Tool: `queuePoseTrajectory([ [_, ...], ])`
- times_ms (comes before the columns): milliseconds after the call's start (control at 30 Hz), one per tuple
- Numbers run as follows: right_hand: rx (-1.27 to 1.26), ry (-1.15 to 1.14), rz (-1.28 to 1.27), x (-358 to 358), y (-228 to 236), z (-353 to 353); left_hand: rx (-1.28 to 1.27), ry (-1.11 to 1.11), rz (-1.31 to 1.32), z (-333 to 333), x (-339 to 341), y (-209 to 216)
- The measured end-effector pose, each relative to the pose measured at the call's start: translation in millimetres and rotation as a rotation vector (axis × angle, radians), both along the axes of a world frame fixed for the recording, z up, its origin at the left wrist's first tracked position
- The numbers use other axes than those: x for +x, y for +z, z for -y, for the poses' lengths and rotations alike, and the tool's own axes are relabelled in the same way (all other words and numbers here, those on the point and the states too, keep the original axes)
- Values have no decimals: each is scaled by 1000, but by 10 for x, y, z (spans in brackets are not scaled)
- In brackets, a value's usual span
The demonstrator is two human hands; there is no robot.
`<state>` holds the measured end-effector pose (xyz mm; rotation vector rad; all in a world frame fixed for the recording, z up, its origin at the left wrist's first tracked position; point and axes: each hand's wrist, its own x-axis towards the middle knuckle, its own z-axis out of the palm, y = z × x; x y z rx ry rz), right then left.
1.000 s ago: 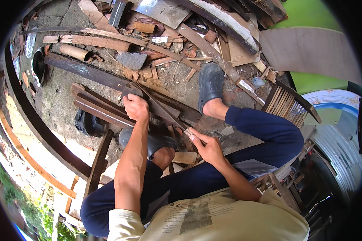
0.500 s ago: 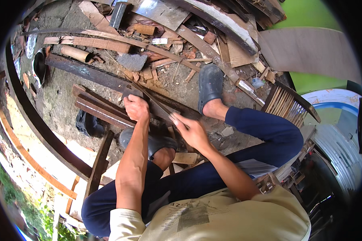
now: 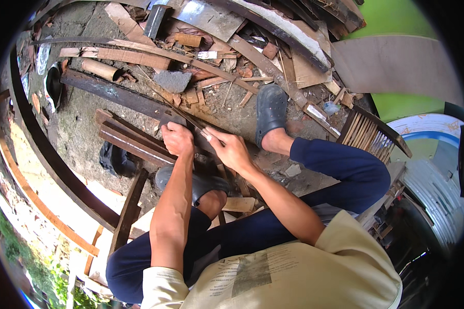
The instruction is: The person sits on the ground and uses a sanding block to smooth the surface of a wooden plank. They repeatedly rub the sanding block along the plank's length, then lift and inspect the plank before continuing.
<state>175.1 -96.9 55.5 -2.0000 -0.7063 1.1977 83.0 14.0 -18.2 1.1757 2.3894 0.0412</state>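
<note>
My left hand is closed in a fist on a dark, flat piece whose kind I cannot make out; it lies against the dark wooden beam. Close beside it, my right hand is closed on the near end of a long, thin, dark strip. This strip slants up and left past my left fist, over the beam. My right fingers hide its near end. Both hands are low between my feet, which wear dark clogs.
Short wooden beams lie left of my hands, near a black plastic bag. Beyond them are a grey stone, a bamboo piece and scattered wood scraps. A slatted wooden piece leans at right.
My right hand has moved up and left, closer to my left fist, and the thin strip has slid the same way. My left hand stays nearly in place.
</note>
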Motion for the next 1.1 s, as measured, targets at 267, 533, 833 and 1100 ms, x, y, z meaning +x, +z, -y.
queuePoseTrajectory([
  [267,-157,30,-36,178,1061,784,112,15,-73,29,-111,-120],
  [533,-25,49,36,-51,439,70,47,-7,-9,-2,-63,-22],
  [833,-77,24,-73,-7,128,-154,-25,-2,23,-1,-41,8],
  [1100,-193,9,-108,220,1203,1039,65,12,-3,-11,-96,-39],
])
